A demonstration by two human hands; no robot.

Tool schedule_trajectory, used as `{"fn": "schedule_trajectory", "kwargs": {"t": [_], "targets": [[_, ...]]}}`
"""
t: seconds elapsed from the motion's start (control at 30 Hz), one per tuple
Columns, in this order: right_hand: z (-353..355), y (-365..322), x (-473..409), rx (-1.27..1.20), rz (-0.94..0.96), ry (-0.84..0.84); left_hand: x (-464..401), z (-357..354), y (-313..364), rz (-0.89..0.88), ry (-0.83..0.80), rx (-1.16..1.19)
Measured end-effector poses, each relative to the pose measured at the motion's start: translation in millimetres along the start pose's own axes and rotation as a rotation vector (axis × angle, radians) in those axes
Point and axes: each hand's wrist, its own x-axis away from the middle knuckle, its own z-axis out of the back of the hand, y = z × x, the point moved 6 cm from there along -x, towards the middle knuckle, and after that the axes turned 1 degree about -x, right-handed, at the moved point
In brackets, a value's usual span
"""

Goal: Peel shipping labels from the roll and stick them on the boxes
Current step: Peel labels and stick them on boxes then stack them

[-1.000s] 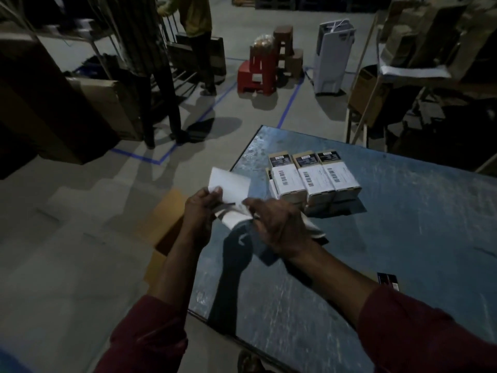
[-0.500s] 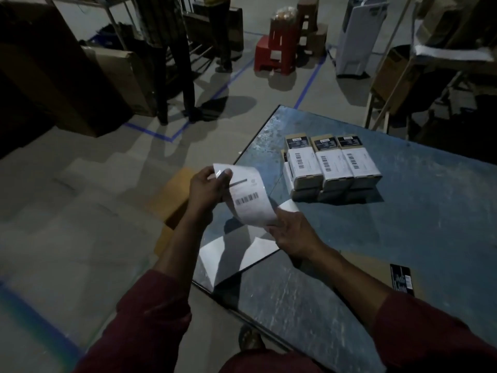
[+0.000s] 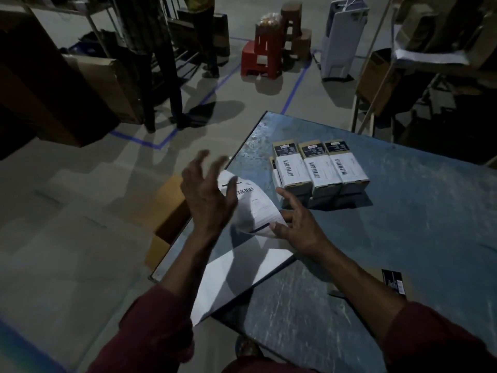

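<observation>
On the worn blue metal table, near its far left corner, three small white-and-black boxes stand touching side by side, each already wearing a white barcode label on top, so that part looks done; darker boxes seem to lie under them, though whether those are labelled cannot be told; between the hands curls one white printed shipping label, free of its backing as far as can be judged and stuck to no box; the right hand pinches its lower corner between thumb and finger, the other fingers spread; the left hand is spread wide in front of the label's upper end, and whether it touches the label cannot be told; a white strip of backing paper trails over the near table edge; a black-ended box by the right forearm may be next.
</observation>
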Motion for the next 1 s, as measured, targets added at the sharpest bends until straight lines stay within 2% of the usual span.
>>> {"fn": "schedule_trajectory", "kwargs": {"t": [0.07,0.17,0.23,0.33,0.4,0.47,0.67,0.77,1.0], "targets": [[-2.1,-2.1,1.2,-0.022,0.022,0.002,21.9,-1.2,29.4,-0.184,-0.16,0.154],[-7.6,-8.1,0.5,-0.015,0.056,-0.017,46.0,-19.3,33.9,-0.21,-0.404,0.167],[-11.2,-8.4,0.4,-0.002,0.071,-0.026,54.1,-26.4,30.2,-0.221,-0.459,0.149],[-10.6,-8.8,0.8,0.029,0.101,0.062,56.5,-27.4,25.1,-0.215,-0.465,0.138],[-6.1,-7.3,2.6,-0.018,0.086,0.17,56.8,-26.4,22.6,-0.191,-0.459,0.157],[-2.7,-5.5,4.4,-0.093,0.06,0.209,57.3,-26.5,21.6,-0.172,-0.464,0.182],[-3.3,-3.6,3.0,-0.042,0.053,0.105,60.1,-27.5,20.0,-0.101,-0.453,0.24],[-3.0,-0.4,2.3,0.001,0.046,0.069,62.5,-28.7,21.0,-0.118,-0.47,0.224],[-0.8,-6.9,10.9,-0.041,0.068,0.148,67.0,-24.5,24.3,-0.071,-0.41,0.288]]}}
